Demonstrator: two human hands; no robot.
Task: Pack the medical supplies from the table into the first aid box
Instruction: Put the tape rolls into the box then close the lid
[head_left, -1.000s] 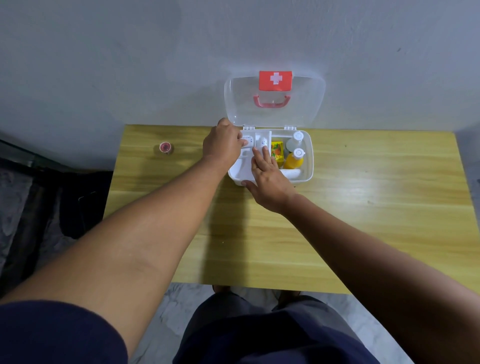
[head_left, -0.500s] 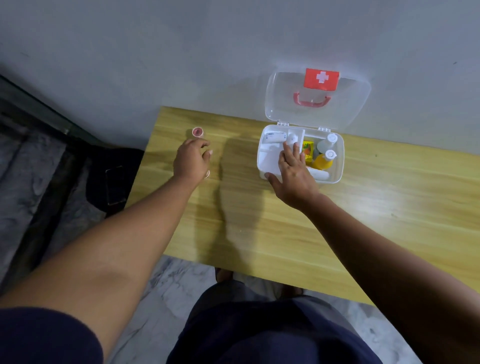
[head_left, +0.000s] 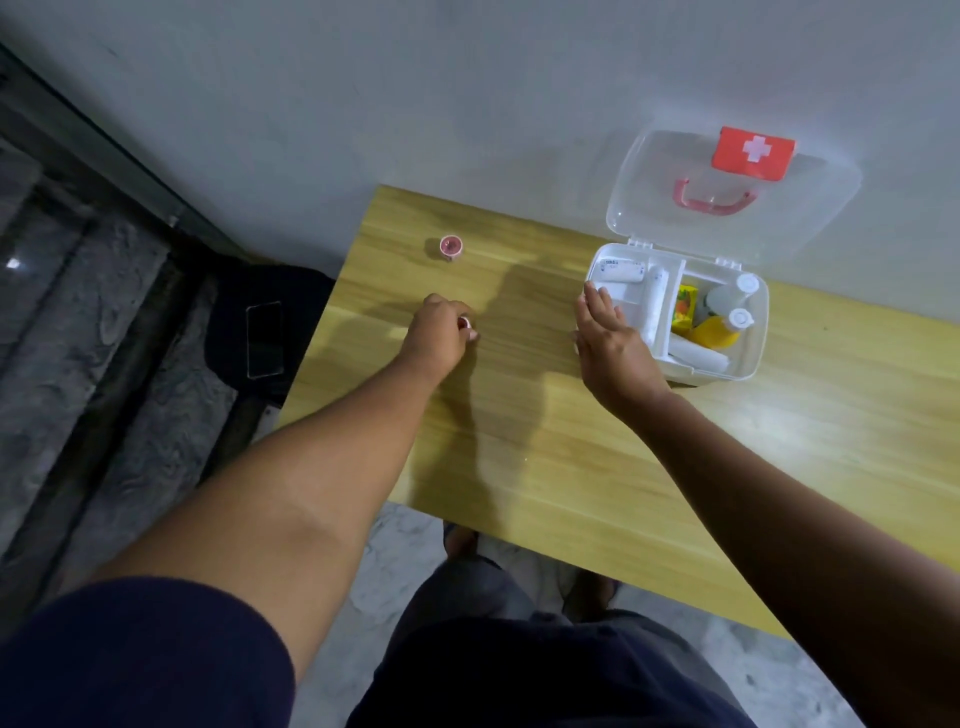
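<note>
Half a second on, the left hand (head_left: 441, 332) had drawn back from the far left corner of the yellow wooden table (head_left: 519, 457), fingers curled around a small pink-cored tape roll (head_left: 464, 323). A second small pink tape roll (head_left: 450, 246) stood near that corner. Loosely spread and empty, the right hand (head_left: 613, 348) rested on the left rim of the white plastic first aid box (head_left: 748, 358), lid open.

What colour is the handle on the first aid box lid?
Red, on the clear lid's handle, just below the red label with a white cross; seen in the head view.
</note>
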